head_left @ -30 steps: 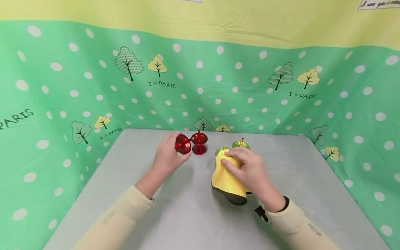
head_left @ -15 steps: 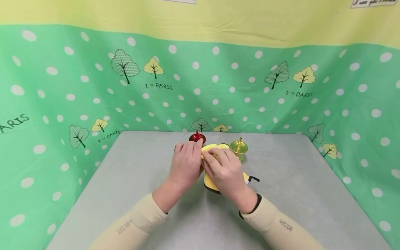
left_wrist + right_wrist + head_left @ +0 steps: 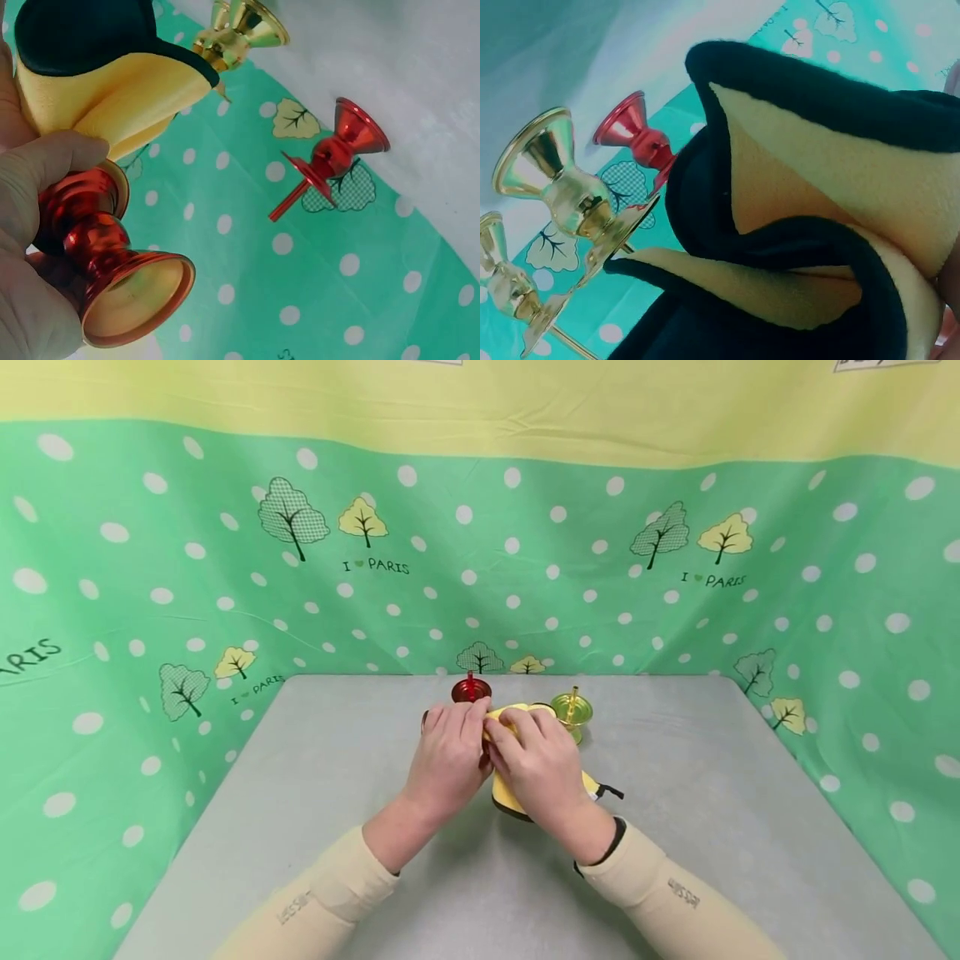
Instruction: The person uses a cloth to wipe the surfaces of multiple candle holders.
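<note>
Left hand [image 3: 450, 758] grips a red candlestick [image 3: 105, 247], fingers curled round its stem, lifted off the grey table [image 3: 315, 793] near the far middle. Right hand [image 3: 542, 768] pinches a yellow cloth [image 3: 504, 793] with black backing, bunched over the candlestick's top end; both hands touching. 1 more red candlestick [image 3: 472, 689] stands just behind the hands, 1 gold candlestick [image 3: 572, 710] just right of them. Right wrist view shows 2 gold ones.
</note>
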Demonstrator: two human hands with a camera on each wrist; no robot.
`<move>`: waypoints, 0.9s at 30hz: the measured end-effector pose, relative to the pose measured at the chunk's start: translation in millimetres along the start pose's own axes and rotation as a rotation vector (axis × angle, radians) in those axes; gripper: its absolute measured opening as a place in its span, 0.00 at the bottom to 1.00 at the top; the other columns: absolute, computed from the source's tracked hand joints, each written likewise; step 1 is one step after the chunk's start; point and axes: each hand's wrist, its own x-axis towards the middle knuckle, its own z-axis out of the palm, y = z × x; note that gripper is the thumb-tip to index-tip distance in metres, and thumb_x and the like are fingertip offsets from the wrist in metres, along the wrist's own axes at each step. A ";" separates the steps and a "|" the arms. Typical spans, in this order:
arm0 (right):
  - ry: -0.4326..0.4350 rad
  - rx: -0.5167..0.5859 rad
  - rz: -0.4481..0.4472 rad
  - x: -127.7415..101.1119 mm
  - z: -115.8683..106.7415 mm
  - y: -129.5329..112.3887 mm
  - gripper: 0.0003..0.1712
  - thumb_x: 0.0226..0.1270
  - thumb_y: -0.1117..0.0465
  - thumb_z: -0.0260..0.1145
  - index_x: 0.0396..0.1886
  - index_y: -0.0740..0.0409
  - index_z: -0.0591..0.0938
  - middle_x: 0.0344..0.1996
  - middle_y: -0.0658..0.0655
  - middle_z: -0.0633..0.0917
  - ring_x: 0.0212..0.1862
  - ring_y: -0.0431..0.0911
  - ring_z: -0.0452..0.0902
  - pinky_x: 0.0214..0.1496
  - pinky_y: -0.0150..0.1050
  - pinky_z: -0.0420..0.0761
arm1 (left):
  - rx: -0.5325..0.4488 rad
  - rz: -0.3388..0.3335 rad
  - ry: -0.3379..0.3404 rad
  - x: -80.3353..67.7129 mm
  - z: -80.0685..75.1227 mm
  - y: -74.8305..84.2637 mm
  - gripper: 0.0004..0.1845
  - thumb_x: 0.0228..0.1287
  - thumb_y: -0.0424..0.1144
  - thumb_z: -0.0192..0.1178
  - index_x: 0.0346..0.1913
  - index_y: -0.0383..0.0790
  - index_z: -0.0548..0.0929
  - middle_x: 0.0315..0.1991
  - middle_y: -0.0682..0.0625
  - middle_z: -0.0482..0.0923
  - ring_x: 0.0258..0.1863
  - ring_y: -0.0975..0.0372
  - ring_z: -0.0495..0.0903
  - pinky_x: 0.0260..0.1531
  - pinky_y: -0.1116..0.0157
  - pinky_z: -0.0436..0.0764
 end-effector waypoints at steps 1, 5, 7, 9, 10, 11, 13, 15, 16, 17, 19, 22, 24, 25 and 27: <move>-0.001 0.003 -0.006 -0.4 0.3 0.3 0.09 0.67 0.61 0.75 0.45 0.56 0.92 0.39 0.57 0.89 0.37 0.54 0.81 0.41 0.44 0.86 | -0.003 0.002 -0.001 0.1 -0.4 -0.3 0.30 0.48 0.33 0.80 0.56 0.30 0.83 0.43 0.42 0.86 0.42 0.51 0.83 0.47 0.55 0.79; 0.010 0.011 -0.042 -2.4 0.2 3.0 0.08 0.67 0.63 0.74 0.44 0.58 0.90 0.38 0.58 0.88 0.36 0.55 0.81 0.40 0.44 0.86 | -0.019 0.017 0.004 0.0 -1.6 -1.5 0.31 0.45 0.33 0.81 0.55 0.31 0.83 0.43 0.42 0.86 0.42 0.51 0.83 0.47 0.55 0.79; 0.020 0.005 -0.059 -3.7 -0.6 6.0 0.08 0.68 0.64 0.73 0.44 0.59 0.90 0.38 0.59 0.88 0.35 0.56 0.80 0.40 0.44 0.86 | -0.018 0.022 0.004 0.1 -2.3 -2.0 0.32 0.43 0.33 0.81 0.55 0.31 0.83 0.43 0.42 0.86 0.42 0.51 0.83 0.47 0.55 0.79; 0.031 -0.002 -0.075 -5.7 -1.9 11.3 0.08 0.67 0.64 0.72 0.44 0.59 0.89 0.39 0.59 0.88 0.35 0.56 0.81 0.40 0.44 0.86 | -0.017 0.019 -0.004 0.2 -4.3 -2.9 0.33 0.42 0.33 0.82 0.56 0.31 0.83 0.43 0.43 0.86 0.42 0.51 0.83 0.47 0.56 0.79; 0.038 -0.002 -0.080 -7.2 -2.6 15.0 0.08 0.67 0.65 0.72 0.44 0.59 0.89 0.39 0.59 0.88 0.35 0.56 0.81 0.40 0.45 0.86 | -0.013 0.012 -0.017 0.2 -5.8 -3.6 0.35 0.41 0.34 0.84 0.56 0.32 0.82 0.43 0.43 0.86 0.42 0.51 0.83 0.48 0.55 0.79; 0.045 -0.009 -0.082 -8.8 -3.4 19.4 0.08 0.66 0.65 0.72 0.44 0.60 0.89 0.38 0.60 0.88 0.34 0.56 0.81 0.39 0.45 0.87 | -0.012 -0.002 -0.033 -0.2 -7.3 -4.7 0.36 0.41 0.35 0.85 0.57 0.32 0.82 0.44 0.43 0.86 0.42 0.51 0.83 0.49 0.55 0.79; 0.049 -0.014 -0.051 -12.7 -6.4 30.7 0.08 0.65 0.66 0.72 0.44 0.61 0.88 0.38 0.62 0.88 0.34 0.58 0.81 0.38 0.48 0.87 | -0.025 -0.049 -0.092 -1.1 -11.3 -7.7 0.39 0.41 0.37 0.86 0.59 0.32 0.81 0.45 0.43 0.86 0.44 0.50 0.83 0.51 0.54 0.79; 0.041 -0.020 0.012 -17.7 -11.8 42.8 0.08 0.67 0.67 0.73 0.44 0.62 0.88 0.39 0.64 0.88 0.35 0.60 0.81 0.37 0.50 0.87 | -0.094 -0.139 -0.181 -1.5 -16.7 -11.2 0.41 0.44 0.38 0.86 0.63 0.31 0.80 0.47 0.42 0.86 0.48 0.49 0.84 0.55 0.52 0.79; 0.042 -0.022 0.046 -20.5 -14.9 48.2 0.08 0.67 0.67 0.73 0.44 0.62 0.89 0.39 0.64 0.88 0.35 0.61 0.81 0.37 0.51 0.87 | -0.156 -0.205 -0.231 -1.2 -19.4 -13.3 0.42 0.45 0.40 0.86 0.64 0.31 0.79 0.49 0.41 0.87 0.50 0.48 0.84 0.57 0.51 0.79; 0.038 -0.022 0.075 -22.9 -18.2 52.9 0.07 0.68 0.67 0.73 0.45 0.62 0.89 0.39 0.65 0.88 0.36 0.62 0.81 0.37 0.53 0.87 | -0.226 -0.282 -0.277 -0.2 -21.8 -15.6 0.43 0.46 0.41 0.86 0.66 0.30 0.79 0.51 0.41 0.87 0.52 0.48 0.84 0.58 0.50 0.81; 0.038 -0.004 0.109 -27.3 -24.0 58.9 0.07 0.72 0.65 0.72 0.46 0.62 0.90 0.40 0.65 0.88 0.37 0.62 0.81 0.36 0.54 0.87 | -0.399 -0.457 -0.361 3.1 -26.8 -20.1 0.45 0.49 0.43 0.85 0.70 0.32 0.78 0.55 0.40 0.87 0.56 0.48 0.85 0.59 0.49 0.84; 0.051 0.048 0.090 -31.0 -27.5 59.9 0.09 0.75 0.62 0.71 0.48 0.60 0.91 0.40 0.65 0.89 0.36 0.61 0.81 0.34 0.53 0.86 | -0.644 -0.725 -0.450 8.6 -31.6 -26.6 0.47 0.51 0.45 0.84 0.74 0.38 0.76 0.61 0.41 0.85 0.58 0.49 0.85 0.53 0.50 0.90; 0.059 0.089 0.071 -31.7 -26.7 57.4 0.10 0.76 0.61 0.70 0.49 0.60 0.91 0.39 0.64 0.89 0.35 0.60 0.80 0.33 0.52 0.86 | -0.769 -0.860 -0.492 10.8 -32.6 -29.8 0.47 0.51 0.45 0.85 0.74 0.41 0.75 0.63 0.43 0.84 0.59 0.50 0.85 0.49 0.53 0.91; 0.061 0.105 0.068 -32.1 -26.2 55.9 0.10 0.77 0.60 0.69 0.50 0.60 0.91 0.39 0.64 0.89 0.35 0.60 0.80 0.32 0.51 0.86 | -0.816 -0.915 -0.509 11.1 -32.8 -30.9 0.46 0.51 0.45 0.85 0.73 0.42 0.74 0.63 0.44 0.84 0.59 0.50 0.84 0.48 0.54 0.91; 0.064 0.130 0.064 -32.7 -25.5 52.9 0.11 0.79 0.59 0.68 0.50 0.60 0.91 0.39 0.64 0.89 0.35 0.59 0.80 0.33 0.51 0.85 | -0.895 -0.990 -0.533 11.2 -32.1 -32.4 0.45 0.50 0.46 0.86 0.71 0.44 0.75 0.61 0.45 0.84 0.59 0.51 0.84 0.48 0.56 0.91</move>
